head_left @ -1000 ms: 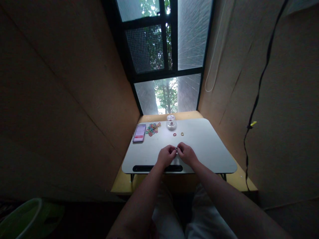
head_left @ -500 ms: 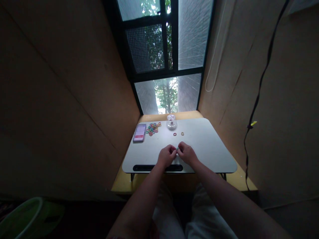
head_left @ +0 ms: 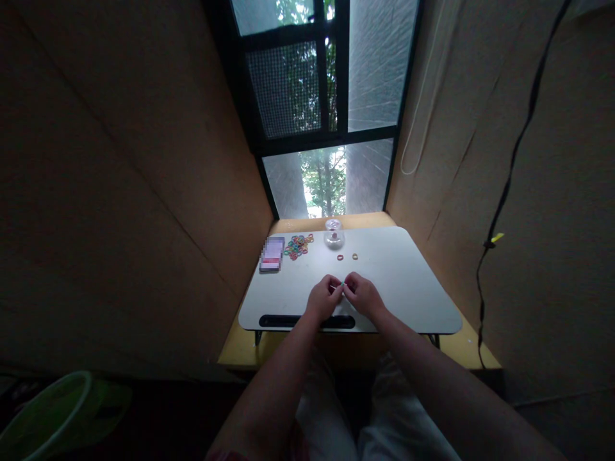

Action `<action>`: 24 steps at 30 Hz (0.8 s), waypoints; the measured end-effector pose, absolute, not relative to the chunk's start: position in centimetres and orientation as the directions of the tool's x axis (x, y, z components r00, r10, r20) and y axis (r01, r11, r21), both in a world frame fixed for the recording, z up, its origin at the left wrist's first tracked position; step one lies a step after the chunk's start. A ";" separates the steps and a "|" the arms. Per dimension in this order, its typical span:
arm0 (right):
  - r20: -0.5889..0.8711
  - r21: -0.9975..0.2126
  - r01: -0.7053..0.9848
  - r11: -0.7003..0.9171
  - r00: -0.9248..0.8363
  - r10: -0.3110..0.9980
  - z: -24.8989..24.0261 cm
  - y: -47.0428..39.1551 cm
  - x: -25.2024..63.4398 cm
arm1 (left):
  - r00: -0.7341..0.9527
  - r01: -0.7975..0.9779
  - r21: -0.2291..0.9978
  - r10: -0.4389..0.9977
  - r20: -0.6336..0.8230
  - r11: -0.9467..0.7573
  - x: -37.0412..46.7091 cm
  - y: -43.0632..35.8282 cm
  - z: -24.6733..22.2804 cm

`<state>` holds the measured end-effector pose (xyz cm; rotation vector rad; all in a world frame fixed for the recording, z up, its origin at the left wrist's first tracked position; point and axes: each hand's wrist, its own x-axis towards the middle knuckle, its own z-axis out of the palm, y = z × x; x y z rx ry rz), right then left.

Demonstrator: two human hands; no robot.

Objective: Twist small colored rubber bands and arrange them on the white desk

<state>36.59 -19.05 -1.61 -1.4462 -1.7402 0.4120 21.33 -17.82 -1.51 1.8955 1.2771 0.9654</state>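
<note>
Over the near middle of the white lap table, my left hand and my right hand meet at the fingertips. Pinched between them is a small green hair tie, mostly covered by the fingers. Both hands are closed. Just beyond my fingers lie a red hair tie and a yellowish hair tie, a little apart. A loose pile of colourful hair ties rests farther back on the left.
A clear round container stands at the back of the table. At the left edge lies a phone, its screen blurred. A black slot runs along the near edge. A green basket sits low at left; a black cord hangs at right.
My two hands stay together at the fingertips, with only slight finger movement around the green hair tie. The whole view has shifted a little; the things on the table lie as before.
</note>
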 end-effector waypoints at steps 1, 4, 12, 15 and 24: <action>0.377 -0.698 0.654 0.291 -0.009 0.926 -1.6 -19.1 36.6 | 0.257 0.472 0.823 0.942 0.215 -0.316 21.3 -17.8 -1.5; 0.374 -0.712 0.637 0.296 -0.012 0.927 -1.5 -19.1 36.6 | 0.267 0.492 0.812 0.942 0.202 -0.314 21.4 -17.9 -1.3; 0.392 -0.730 0.601 0.325 -0.021 0.920 -1.5 -19.2 36.6 | 0.264 0.525 0.784 0.939 0.221 -0.332 21.5 -17.8 -1.1; 0.393 -0.724 0.611 0.320 -0.016 0.919 -1.5 -19.2 36.7 | 0.245 0.530 0.784 0.943 0.224 -0.324 21.5 -17.9 -1.0; 0.378 -0.709 0.632 0.312 -0.032 0.925 -1.5 -19.1 36.6 | 0.258 0.535 0.782 0.943 0.209 -0.319 21.5 -18.0 -0.8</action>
